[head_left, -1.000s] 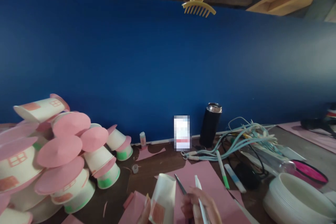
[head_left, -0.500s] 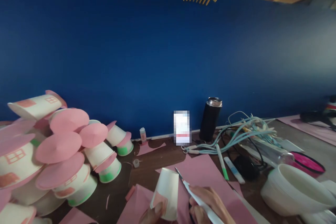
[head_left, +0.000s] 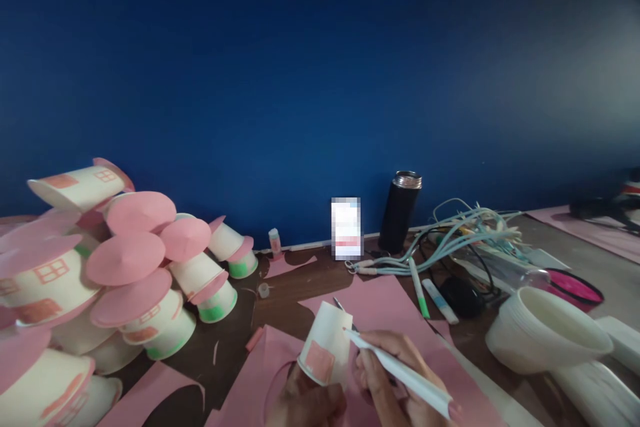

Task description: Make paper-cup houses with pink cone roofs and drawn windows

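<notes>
My left hand [head_left: 310, 401] is closed round the lower end of a white paper cup [head_left: 332, 333], which bears a pink coloured patch near its rim. In my right hand [head_left: 393, 373] is a white marker [head_left: 407, 373] with a pink end, its tip at the upper right side of the cup. Behind the cup lies the thin dark tip of scissors or a similar tool [head_left: 339, 303], mostly hidden. Pink paper sheets [head_left: 373, 297] spread beneath both hands.
Paper-cup houses with pink cone roofs [head_left: 131, 259] pile up at left. A blurred phone [head_left: 346, 230] and black bottle [head_left: 400, 213] stand against the blue wall. Cables [head_left: 450, 250], a green marker [head_left: 419, 290], a black mouse [head_left: 463, 297] and stacked white bowls [head_left: 545, 330] lie at right.
My left hand has turned the cup, so its pink patch shows fully. The marker tip has come to the cup's side. The view has tilted down a little.
</notes>
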`<state>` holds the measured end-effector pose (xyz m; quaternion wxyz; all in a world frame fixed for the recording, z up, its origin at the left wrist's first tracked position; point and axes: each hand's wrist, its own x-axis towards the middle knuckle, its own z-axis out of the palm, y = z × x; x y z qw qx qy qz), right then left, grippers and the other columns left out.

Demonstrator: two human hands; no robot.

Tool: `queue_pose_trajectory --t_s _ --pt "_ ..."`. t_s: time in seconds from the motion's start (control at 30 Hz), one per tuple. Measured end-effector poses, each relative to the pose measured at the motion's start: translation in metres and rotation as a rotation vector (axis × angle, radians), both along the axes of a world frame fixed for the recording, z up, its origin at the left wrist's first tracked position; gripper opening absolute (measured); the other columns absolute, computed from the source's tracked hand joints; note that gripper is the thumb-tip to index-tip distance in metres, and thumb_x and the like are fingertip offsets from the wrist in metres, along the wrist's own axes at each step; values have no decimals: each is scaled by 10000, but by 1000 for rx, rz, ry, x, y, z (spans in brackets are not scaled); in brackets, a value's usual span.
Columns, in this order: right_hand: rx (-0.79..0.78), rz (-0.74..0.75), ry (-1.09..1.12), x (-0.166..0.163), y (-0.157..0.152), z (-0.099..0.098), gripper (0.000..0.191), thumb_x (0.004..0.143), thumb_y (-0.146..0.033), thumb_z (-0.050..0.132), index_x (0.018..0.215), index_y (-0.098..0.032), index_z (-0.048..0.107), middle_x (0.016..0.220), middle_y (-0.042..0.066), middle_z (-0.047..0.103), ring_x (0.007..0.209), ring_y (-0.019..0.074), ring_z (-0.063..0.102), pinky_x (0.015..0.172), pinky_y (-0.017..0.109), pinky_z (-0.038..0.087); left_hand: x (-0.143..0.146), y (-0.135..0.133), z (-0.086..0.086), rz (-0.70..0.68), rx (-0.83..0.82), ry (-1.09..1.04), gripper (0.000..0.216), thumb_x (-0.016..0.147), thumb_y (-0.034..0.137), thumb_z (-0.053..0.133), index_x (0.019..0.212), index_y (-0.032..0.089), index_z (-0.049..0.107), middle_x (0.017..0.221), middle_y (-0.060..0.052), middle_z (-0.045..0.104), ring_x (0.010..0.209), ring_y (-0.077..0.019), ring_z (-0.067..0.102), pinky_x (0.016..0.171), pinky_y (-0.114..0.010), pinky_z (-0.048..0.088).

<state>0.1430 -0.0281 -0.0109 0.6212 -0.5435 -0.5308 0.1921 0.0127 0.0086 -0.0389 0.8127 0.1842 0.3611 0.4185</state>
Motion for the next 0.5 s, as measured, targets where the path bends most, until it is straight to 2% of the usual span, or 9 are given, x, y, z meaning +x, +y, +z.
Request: queue_pose_trajectory --t_s 0.17,0.33,0.5 --pt "-22 7 10 1 0 1 233 907 -431 582 974 -220 656 656 19 645 509 135 590 466 187 494 1 -2 1 -20 20 -2 492 426 185 917 872 128 716 615 -17 645 573 -144 559 590 -267 378" --pt "1 50 -28 3 -1 1 193 924 -383 567 996 -225 651 667 9 636 524 126 585 495 191 492 3 -3 1 3 19 -12 596 434 147 900 998 140 707 692 -32 686 583 -143 577 598 -266 374" --pt "-19 53 -21 3 -1 3 194 921 -383 572 984 -217 649 686 14 642 543 129 608 497 187 497 2 -3 -3 -3 42 23 517 455 143 901 938 123 717 642 -33 679 556 -135 560 586 -265 368"
